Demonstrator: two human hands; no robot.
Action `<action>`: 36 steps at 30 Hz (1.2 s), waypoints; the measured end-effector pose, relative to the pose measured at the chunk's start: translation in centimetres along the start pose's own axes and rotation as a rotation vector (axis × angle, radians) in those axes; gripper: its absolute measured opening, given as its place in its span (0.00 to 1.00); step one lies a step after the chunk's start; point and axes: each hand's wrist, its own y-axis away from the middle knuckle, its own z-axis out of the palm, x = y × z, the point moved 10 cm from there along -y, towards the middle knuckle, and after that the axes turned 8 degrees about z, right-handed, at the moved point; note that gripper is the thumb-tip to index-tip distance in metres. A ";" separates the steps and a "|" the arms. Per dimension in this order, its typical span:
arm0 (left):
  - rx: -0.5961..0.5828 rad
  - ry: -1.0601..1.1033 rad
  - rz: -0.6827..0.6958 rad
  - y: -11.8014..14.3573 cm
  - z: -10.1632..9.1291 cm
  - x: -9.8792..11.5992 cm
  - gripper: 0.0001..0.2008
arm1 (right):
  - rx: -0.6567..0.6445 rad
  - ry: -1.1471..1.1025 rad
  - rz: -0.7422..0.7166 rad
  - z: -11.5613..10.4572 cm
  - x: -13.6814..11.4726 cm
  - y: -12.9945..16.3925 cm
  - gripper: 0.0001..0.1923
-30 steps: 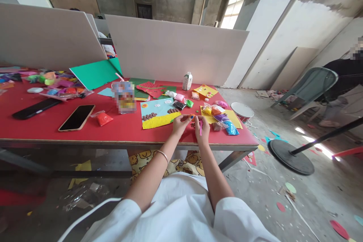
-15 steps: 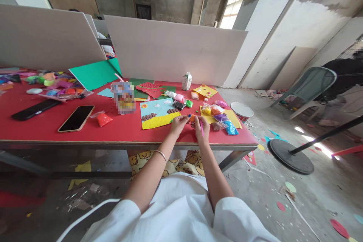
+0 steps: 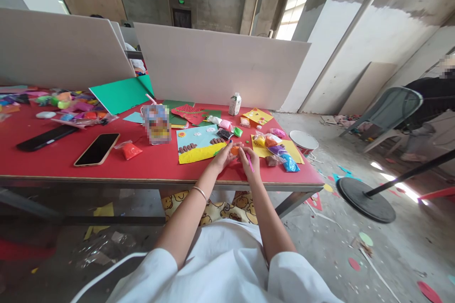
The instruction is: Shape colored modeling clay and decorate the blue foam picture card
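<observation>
Above the red table [image 3: 106, 163], left hand [image 3: 221, 157] pinches orange clay [image 3: 235, 150]; right hand [image 3: 250, 163] grips pink tool [image 3: 250, 163].

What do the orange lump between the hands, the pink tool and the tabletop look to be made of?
Orange lump: soft modelling clay by its matte, rounded look, probably.
Pink tool in the right hand: thin, smooth stick, likely plastic.
Tabletop: red laminate over board; a pale edge shows along the front.

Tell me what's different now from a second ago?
Both hands moved a little away from the table edge toward the blue and yellow picture. The left hand still pinches the small orange clay piece; the right hand still holds the thin pink tool. The phones, clay bags and papers stayed put.
</observation>
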 end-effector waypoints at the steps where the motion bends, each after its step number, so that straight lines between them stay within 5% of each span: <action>1: -0.002 0.056 -0.049 0.0 0.2 -0.4 0.18 | -0.025 0.036 -0.005 0.4 0.0 -0.1 0.23; 6: 0.063 0.294 -0.111 0.1 0.5 -1.4 0.19 | 0.044 0.133 -0.032 0.2 -0.7 0.0 0.22; 13: 0.165 0.496 -0.208 0.5 -0.6 -2.6 0.23 | 0.140 -0.117 -0.032 -1.0 0.0 0.3 0.14; 26: 0.196 0.341 -0.133 0.3 -1.4 -2.2 0.16 | -0.043 -0.205 -0.046 0.4 -0.7 -0.4 0.19; 36: 0.180 0.337 -0.133 0.3 -0.9 -2.3 0.17 | -0.020 -0.144 -0.058 0.8 -0.8 0.1 0.17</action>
